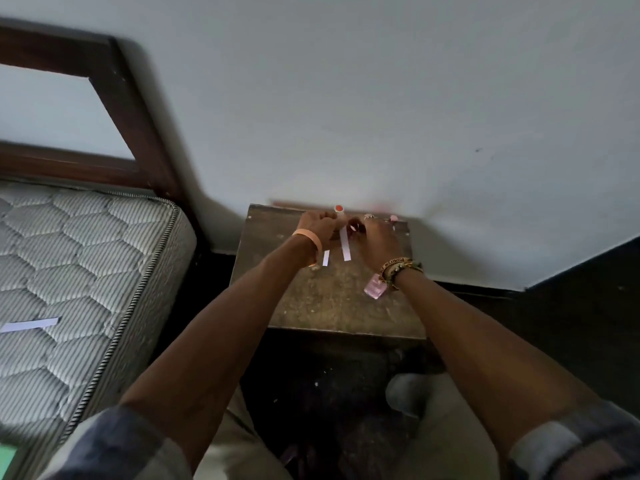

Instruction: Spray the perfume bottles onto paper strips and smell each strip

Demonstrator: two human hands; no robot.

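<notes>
Both my hands are at the far edge of a small worn wooden table (332, 306). My left hand (317, 225) is closed around a small bottle with a red cap (338, 208), which pokes up above the fingers. Just to its right, my right hand (375, 239) pinches the top of a white paper strip (345, 247), and the strip's lower end points toward me. A shorter white strip (326, 258) lies on the table below my left wrist. A pink perfume bottle (374, 287) lies on its side by my right wrist. Another small pink item (393, 218) sits at the back right corner.
A quilted mattress (69, 271) on a dark wooden bed frame (138, 109) stands to the left, with one more paper strip (29, 324) lying on it. A pale wall (381, 98) rises directly behind the table. My knees are below the table's near edge.
</notes>
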